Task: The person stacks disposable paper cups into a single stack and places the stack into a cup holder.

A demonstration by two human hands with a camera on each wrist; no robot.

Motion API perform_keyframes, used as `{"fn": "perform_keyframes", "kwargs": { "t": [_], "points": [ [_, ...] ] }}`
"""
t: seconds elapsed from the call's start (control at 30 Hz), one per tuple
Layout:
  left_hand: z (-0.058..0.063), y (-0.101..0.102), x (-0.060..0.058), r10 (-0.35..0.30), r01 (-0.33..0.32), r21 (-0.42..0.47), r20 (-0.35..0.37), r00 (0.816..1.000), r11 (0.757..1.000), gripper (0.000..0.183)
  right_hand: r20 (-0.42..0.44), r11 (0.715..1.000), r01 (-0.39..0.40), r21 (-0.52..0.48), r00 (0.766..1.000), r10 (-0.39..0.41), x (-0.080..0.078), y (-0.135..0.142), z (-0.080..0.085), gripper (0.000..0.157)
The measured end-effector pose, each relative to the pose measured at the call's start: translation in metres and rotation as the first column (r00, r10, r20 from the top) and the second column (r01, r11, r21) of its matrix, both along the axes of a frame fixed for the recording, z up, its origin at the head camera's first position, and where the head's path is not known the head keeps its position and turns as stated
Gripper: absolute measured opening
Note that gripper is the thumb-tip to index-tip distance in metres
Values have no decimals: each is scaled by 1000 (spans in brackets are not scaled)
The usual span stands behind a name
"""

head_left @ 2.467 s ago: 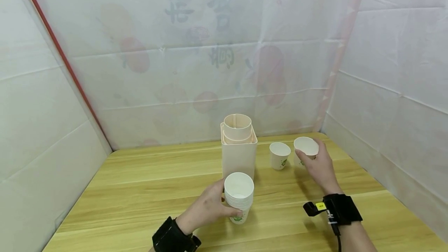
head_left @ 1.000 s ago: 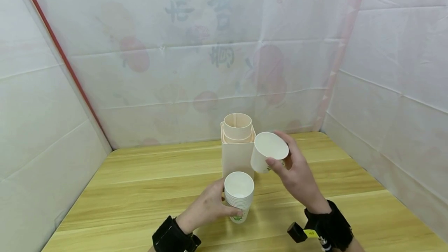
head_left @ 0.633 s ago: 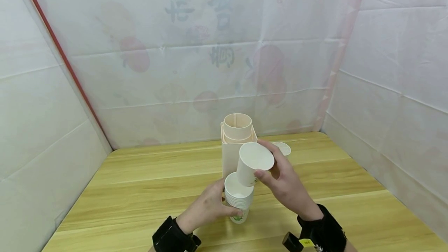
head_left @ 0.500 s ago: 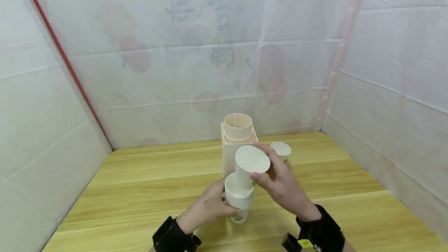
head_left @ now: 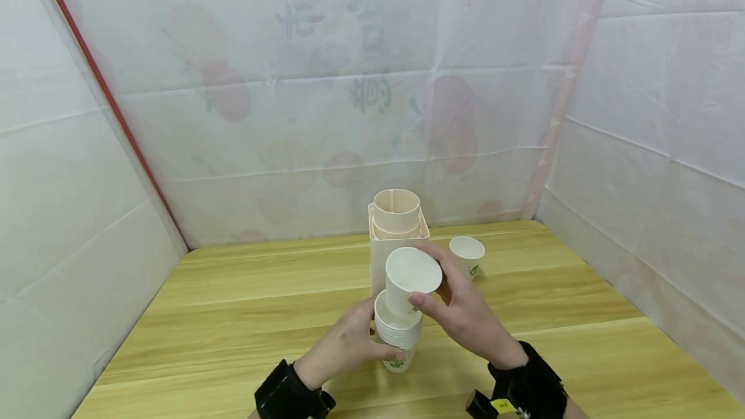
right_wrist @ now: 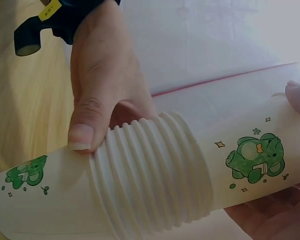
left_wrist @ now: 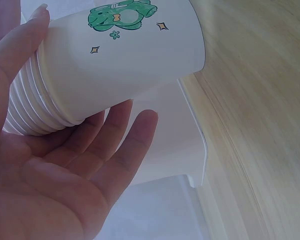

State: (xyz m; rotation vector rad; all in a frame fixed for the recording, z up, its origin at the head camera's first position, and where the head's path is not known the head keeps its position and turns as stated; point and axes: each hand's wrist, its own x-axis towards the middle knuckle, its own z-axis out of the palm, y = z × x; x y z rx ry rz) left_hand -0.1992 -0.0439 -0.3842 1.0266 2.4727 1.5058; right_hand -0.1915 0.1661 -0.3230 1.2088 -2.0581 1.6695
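Observation:
A stack of nested white paper cups [head_left: 398, 335] stands upright on the table, its lowest cup printed with a green bear. My left hand [head_left: 348, 341] grips the stack from the left, thumb across the front; the left wrist view shows the ridged rims [left_wrist: 35, 100] between thumb and fingers. My right hand [head_left: 465, 312] holds a single paper cup [head_left: 412, 271] by its side, slightly tilted. Its base is inside the mouth of the top cup, and its bear print shows in the right wrist view, where my right thumb [right_wrist: 297, 97] lies along its wall.
Behind the stack stands a cream square holder [head_left: 384, 260] with a round tube [head_left: 396, 211] rising from it. One more paper cup [head_left: 467, 254] stands upright at the back right of the wooden table [head_left: 262, 302]. White sheets [head_left: 233, 147] wall the table in.
My right hand has lifted the far right cup, carried it left past the other cup and lowered its base into the stack. My left hand has stayed in place on the stack.

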Motion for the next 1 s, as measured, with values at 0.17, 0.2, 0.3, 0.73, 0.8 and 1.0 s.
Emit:
{"fn": "perform_keyframes", "kwargs": {
  "t": [0.17,0.2,0.3,0.73,0.8,1.0],
  "points": [
    [1,1,0,-2,2,7,-7,1000,1000,72,45,998,5,55,999,-7,2,-4,-1,61],
    [1,1,1,-2,2,8,-2,1000,1000,71,43,997,11,70,999,-14,5,-5,2,59],
    [1,1,1,-3,3,9,13,1000,1000,71,28,991,44,123,998,-48,13,-8,11,54],
    [-1,1,1,19,-19,3,46,999,1000,72,40,964,29,263,998,-41,12,-7,9,50],
    [-1,1,1,25,-24,-3,47,999,1000,71,45,957,24,290,998,-39,11,-7,8,49],
    [-2,1,1,10,-10,9,43,999,1000,72,49,935,10,356,998,-29,9,-5,4,48]
  ]
}}
